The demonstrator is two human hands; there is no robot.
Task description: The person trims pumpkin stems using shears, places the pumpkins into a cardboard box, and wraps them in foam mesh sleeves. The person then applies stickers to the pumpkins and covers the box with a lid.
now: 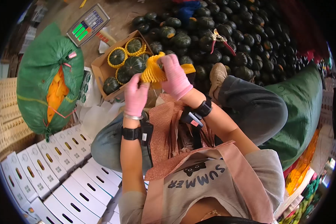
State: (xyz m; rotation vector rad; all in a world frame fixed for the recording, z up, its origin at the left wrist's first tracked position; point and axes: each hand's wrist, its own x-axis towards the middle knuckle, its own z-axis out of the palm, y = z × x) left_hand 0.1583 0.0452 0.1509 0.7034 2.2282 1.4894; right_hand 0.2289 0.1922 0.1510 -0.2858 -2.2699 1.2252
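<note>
My left hand (pixel 135 96), in a pink glove, pinches the lower left edge of a yellow foam net sleeve (pixel 154 71). My right hand (pixel 175 76), also gloved in pink, grips the sleeve's right side, its fingers partly hidden in the mesh. Whether anything is inside the sleeve cannot be made out. Just beyond my left hand stands an open cardboard box (pixel 99 71) with dark green pumpkins (pixel 133 65) in it, some wrapped in yellow foam nets (pixel 117 57). A further yellow piece (pixel 188 68) shows beside my right hand.
A large heap of green pumpkins (pixel 246 37) fills the far right, with red-handled pruning shears (pixel 221 40) on it. A digital scale display (pixel 88 25) stands far left, near a green sack (pixel 37 78) of yellow nets. White cartons (pixel 74 190) line the lower left; another green sack (pixel 295 108) lies right.
</note>
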